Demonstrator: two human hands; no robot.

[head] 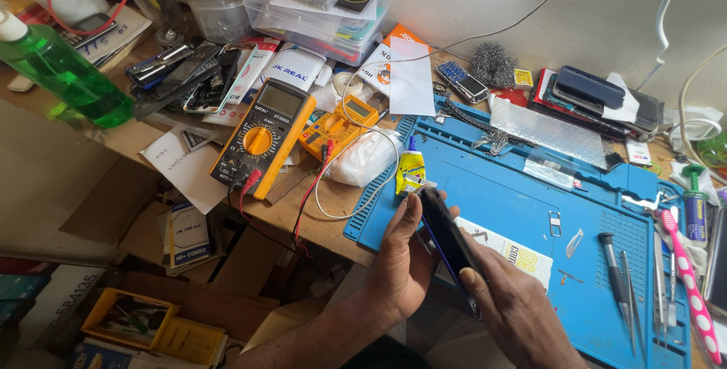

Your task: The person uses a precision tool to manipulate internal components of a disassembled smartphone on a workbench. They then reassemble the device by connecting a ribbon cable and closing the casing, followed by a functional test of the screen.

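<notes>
head view: left hand (405, 252) wrapped around the near edge of a dark phone (448, 244), fingers curled shut on it. right hand (515, 305) clamped on the phone's lower end, thumb on top. phone held edge-up over the front left corner of the blue work mat (522, 202). small yellow glue bottle (410, 171) just beyond. yellow multimeter (263, 136) lying well left.

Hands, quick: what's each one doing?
Left hand: closed around the dark phone.
Right hand: gripping the phone's lower end.
</notes>
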